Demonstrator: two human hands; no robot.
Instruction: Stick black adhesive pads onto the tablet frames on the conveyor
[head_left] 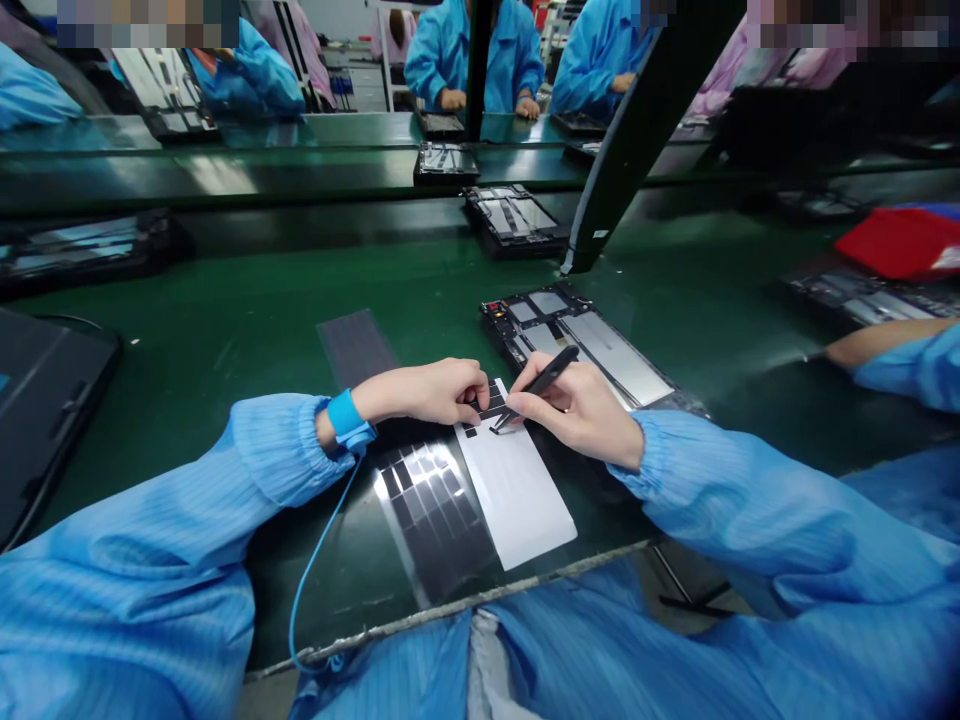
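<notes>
A white backing sheet (517, 495) lies on the green bench, with small black adhesive pieces (491, 400) in rows at its far end. My left hand (442, 390), a blue band around its wrist, curls its fingers closed on the sheet's far left edge. In my right hand (577, 405) are black tweezers (551, 372), gripped like a pen, their tips down on the sheet by a small dark piece. A clear sheet with dark rectangles (435, 515) lies left of the white one. Just beyond my right hand rests an opened tablet-like device (622, 350), its inside facing up.
Another dark sheet (356, 345) lies beyond my left wrist. More opened devices (517, 215) stand along the line. A black slanted post (622, 140) rises behind. At the right are a co-worker's arm (911, 355) and a red item (900, 243); a dark case (52, 400) is at left.
</notes>
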